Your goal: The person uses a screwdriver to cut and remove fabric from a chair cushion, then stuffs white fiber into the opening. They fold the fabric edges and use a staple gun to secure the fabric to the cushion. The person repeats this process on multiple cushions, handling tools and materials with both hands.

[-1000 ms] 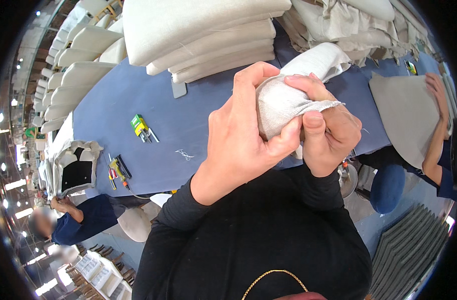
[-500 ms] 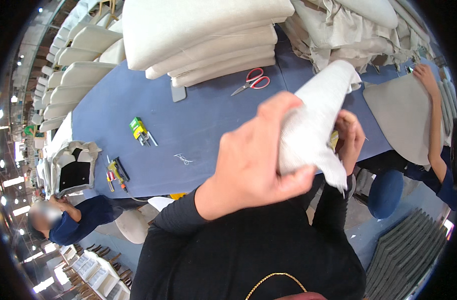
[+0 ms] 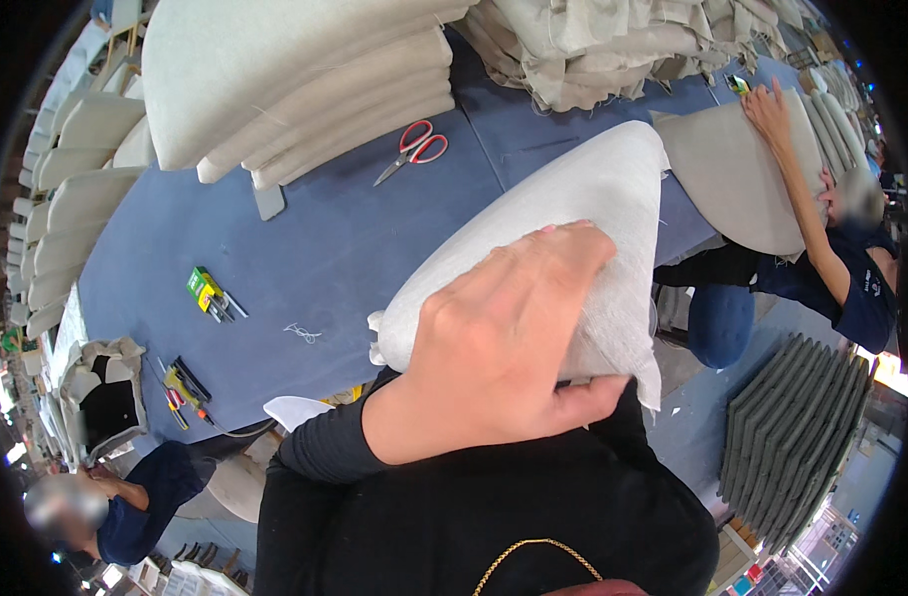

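A pale, fabric-covered chair panel (image 3: 484,238) is held up at a tilt in front of me, with loose fabric hanging at its right corner. My left hand (image 3: 504,333) lies over its near side, fingers bent across the cloth and thumb along the lower edge, gripping it. My right hand is hidden behind the panel; only part of its dark sleeve (image 3: 625,422) shows below the edge. Red-handled scissors (image 3: 411,152) lie open on the blue table (image 3: 345,258), beyond the panel.
Stacked pale panels (image 3: 305,99) and heaped fabric covers (image 3: 593,50) stand at the back. Left lie a phone (image 3: 268,200), a green-yellow box (image 3: 208,292), thread (image 3: 302,333) and a staple gun (image 3: 184,382). Co-workers sit left and right; one has a hand (image 3: 769,117) on a panel.
The panel has turned so a broad fabric face shows, and my right hand has gone out of sight behind it. My left hand stays on it. The view has swung right.
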`<action>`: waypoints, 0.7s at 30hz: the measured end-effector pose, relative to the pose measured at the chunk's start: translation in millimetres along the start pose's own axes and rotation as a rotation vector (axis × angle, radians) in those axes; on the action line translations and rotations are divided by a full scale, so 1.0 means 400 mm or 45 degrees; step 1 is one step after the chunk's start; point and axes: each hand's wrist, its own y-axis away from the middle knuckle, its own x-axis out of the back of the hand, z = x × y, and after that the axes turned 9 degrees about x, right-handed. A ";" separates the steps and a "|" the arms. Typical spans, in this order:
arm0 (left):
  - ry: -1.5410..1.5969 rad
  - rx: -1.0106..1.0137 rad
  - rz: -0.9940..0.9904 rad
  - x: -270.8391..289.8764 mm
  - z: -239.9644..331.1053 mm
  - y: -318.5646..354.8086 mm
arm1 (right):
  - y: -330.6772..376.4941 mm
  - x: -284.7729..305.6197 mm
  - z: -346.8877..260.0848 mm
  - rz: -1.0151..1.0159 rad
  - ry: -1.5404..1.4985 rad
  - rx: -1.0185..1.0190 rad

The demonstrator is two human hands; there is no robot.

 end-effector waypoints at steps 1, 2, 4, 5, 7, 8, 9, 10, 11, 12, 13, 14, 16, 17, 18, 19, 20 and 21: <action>0.015 0.007 0.015 0.013 -0.005 -0.001 | 0.004 -0.002 -0.003 -0.038 -0.002 -0.028; -0.004 0.083 0.003 0.032 -0.009 -0.001 | 0.003 -0.005 -0.004 -0.123 -0.051 -0.108; -0.048 0.207 -0.043 0.069 -0.007 -0.018 | -0.008 -0.024 -0.013 -0.085 -0.001 -0.171; -0.033 0.226 -0.027 0.079 -0.016 -0.027 | -0.012 -0.041 0.003 -0.063 0.029 -0.203; 0.018 0.261 -0.004 0.094 -0.046 -0.050 | 0.000 -0.063 0.103 -0.042 0.027 -0.059; -0.023 0.226 0.062 0.095 -0.065 -0.053 | -0.019 -0.070 0.107 -0.148 -0.035 -0.070; -0.028 0.232 0.091 0.097 -0.070 -0.052 | -0.035 -0.064 0.094 -0.215 -0.021 -0.106; -0.033 0.237 0.115 0.101 -0.072 -0.052 | -0.063 -0.064 0.081 -0.267 -0.125 -0.087; 0.002 0.244 0.122 0.101 -0.079 -0.060 | -0.070 -0.050 0.119 -0.321 -0.196 -0.092; -0.016 0.263 0.114 0.102 -0.080 -0.065 | -0.082 -0.039 0.137 -0.350 -0.224 -0.124; -0.027 0.263 0.117 0.100 -0.080 -0.072 | -0.090 -0.026 0.156 -0.376 -0.252 -0.161; -0.048 0.264 0.128 0.099 -0.081 -0.079 | -0.115 -0.012 0.154 -0.401 -0.287 -0.188; -0.083 0.204 0.185 0.086 -0.092 -0.098 | -0.174 0.051 0.177 -0.511 -0.460 -0.314; -0.095 0.209 0.190 0.084 -0.097 -0.105 | -0.215 0.097 0.166 -0.574 -0.558 -0.366; -0.151 0.230 0.203 0.087 -0.103 -0.106 | -0.264 0.152 0.060 -0.677 -0.917 -0.496; -0.186 0.244 0.207 0.091 -0.103 -0.111 | -0.294 0.251 -0.067 -0.644 -1.013 -0.402; -0.183 0.257 0.196 0.092 -0.103 -0.120 | -0.308 0.361 -0.180 -0.591 -1.095 -0.323; -0.169 0.267 0.176 0.089 -0.103 -0.130 | -0.310 0.463 -0.280 -0.476 -1.125 -0.249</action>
